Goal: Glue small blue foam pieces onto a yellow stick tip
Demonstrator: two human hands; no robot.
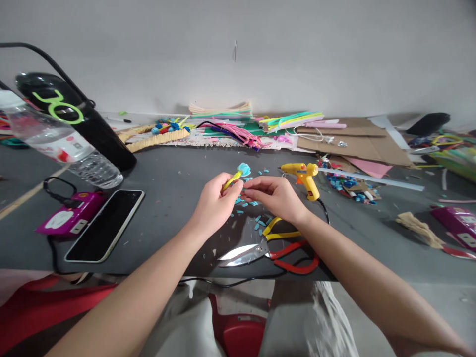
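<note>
Between its thumb and fingers, my left hand (pixel 214 199) grips a small craft flower (pixel 243 169) with a light-blue head and a yellow stem. The blue head points up and away from me. Close beside it on the right is my right hand (pixel 278 197), its thumb and fingertips pinched together; whatever they hold is too small to make out. Small blue pieces (pixel 258 223) lie scattered on the dark table under and around both hands. Scissors (pixel 243 254) with one yellow and one red handle lie below the hands, under my right forearm.
A yellow glue gun (pixel 307 176) lies right of my hands, its cord trailing down. Pipe cleaners (pixel 238 131) and cardboard (pixel 357 134) line the wall. On the left are a phone (pixel 106 225), a purple power strip (pixel 72 215), a water bottle (pixel 63 139) and a black bottle (pixel 100 129).
</note>
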